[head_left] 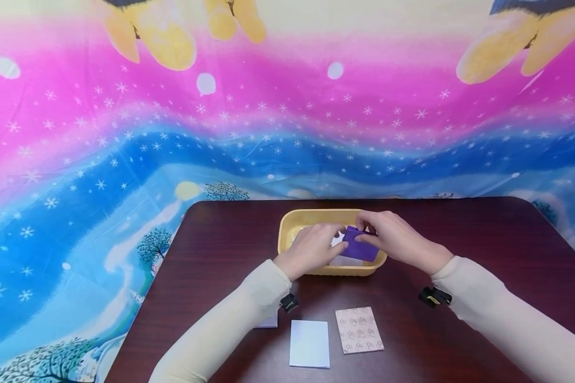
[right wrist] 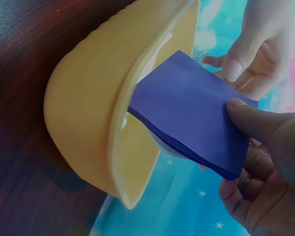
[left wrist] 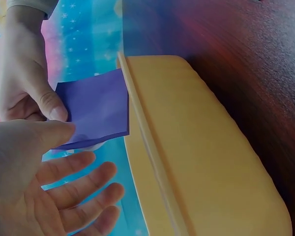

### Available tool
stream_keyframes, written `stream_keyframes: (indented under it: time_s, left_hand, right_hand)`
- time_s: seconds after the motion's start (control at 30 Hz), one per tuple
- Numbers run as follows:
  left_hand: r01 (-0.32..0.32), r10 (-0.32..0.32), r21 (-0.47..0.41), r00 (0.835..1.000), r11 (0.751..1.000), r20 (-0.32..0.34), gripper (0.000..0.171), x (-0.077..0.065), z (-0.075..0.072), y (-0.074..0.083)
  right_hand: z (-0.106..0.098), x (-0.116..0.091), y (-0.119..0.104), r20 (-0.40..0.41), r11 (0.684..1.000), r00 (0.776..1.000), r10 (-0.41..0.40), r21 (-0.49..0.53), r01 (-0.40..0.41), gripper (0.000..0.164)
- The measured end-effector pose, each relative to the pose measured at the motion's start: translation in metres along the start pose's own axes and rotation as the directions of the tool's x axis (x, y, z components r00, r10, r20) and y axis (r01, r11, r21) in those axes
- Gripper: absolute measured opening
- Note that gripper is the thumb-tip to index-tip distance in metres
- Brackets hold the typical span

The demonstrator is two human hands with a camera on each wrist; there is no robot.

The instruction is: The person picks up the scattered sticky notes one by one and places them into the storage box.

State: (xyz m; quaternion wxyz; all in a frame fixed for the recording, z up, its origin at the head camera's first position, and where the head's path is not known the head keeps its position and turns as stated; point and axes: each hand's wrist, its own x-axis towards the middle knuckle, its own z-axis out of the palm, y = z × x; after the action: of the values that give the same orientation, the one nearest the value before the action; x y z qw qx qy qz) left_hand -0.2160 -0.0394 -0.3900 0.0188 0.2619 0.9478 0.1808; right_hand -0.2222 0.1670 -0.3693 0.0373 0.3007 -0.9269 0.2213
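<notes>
Right hand (head_left: pixel 402 239): purple paper (head_left: pixel 359 249) pinched at right side, over yellow basket (head_left: pixel 345 271); left hand (head_left: pixel 313 246): fingers spread, held just left.

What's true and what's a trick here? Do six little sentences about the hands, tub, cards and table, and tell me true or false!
1. The right hand holds the purple paper. True.
2. The tub is yellow. True.
3. The table is bright green. False: it is dark reddish-brown.
4. The white card lies beside the patterned card. True.
5. The patterned card is in the tub. False: it lies on the table.
6. The left hand holds the white card. False: that card lies on the table too.
</notes>
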Motion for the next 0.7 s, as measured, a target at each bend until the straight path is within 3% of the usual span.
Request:
stream_keyframes:
  time_s: [0.7]
  left_hand:
    - [0.005,-0.004,0.027,1.000,1.000,-0.008,0.034,0.003,0.013,-0.011]
  right_hand:
    - [0.027,0.007,0.028,0.023,0.999,1.000,0.014,0.037,-0.015,0.027]
